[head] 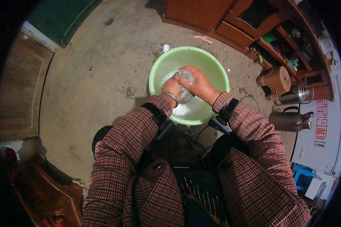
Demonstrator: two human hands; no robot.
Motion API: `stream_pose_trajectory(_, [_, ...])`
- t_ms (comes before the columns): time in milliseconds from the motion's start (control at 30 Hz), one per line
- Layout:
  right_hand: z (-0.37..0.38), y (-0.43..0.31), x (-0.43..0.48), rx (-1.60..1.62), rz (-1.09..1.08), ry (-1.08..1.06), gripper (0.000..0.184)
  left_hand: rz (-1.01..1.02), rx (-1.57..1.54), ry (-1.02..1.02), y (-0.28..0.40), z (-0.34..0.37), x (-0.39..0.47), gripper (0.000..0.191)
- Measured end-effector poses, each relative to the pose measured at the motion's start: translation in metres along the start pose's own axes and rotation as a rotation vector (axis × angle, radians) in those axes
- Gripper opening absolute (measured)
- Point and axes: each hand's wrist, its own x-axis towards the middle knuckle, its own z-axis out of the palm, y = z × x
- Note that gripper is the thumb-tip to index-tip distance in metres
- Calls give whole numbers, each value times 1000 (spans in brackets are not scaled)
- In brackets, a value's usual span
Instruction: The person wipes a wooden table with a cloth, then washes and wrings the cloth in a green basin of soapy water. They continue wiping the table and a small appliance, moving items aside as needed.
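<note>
A light green plastic basin (216, 65) stands on the floor before me, with whitish, sudsy liquid at its bottom. Over it, my left hand (172, 89), a silver bangle at the wrist, is closed on a wet, greyish cloth-like bundle (186, 96) covered in suds. My right hand (199, 82) grips the upper part of the same bundle, its fingers close against those of the left. The bundle hangs down within the basin; its exact kind cannot be told, and its lower end is partly behind my left wrist.
Orange strips (203, 38) and a white scrap (166, 48) lie beyond the basin. A reddish-brown wooden cabinet (199, 12) stands behind. At right are a brown stool (280, 81), two metal flasks (285, 120), a white chest freezer (309, 147) and a blue plastic stool (304, 177).
</note>
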Motion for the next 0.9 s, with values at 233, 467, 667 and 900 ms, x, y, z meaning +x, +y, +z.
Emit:
stream_pose_trajectory(233, [1, 2, -1, 89, 128, 1, 36, 204, 453, 48, -11, -25, 35, 38])
stream_pose_trajectory(467, [-2, 47, 4, -189, 181, -120, 41, 310, 936, 132, 14, -4, -3, 41])
stream_pose_trajectory(667, [-31, 87, 11, 184, 787, -214, 35, 487, 1424, 49, 48, -14, -5, 39])
stream_pose_trajectory(900, [-26, 133, 27, -354, 441, -393, 43, 243, 777, 94, 66, -13, -2, 56])
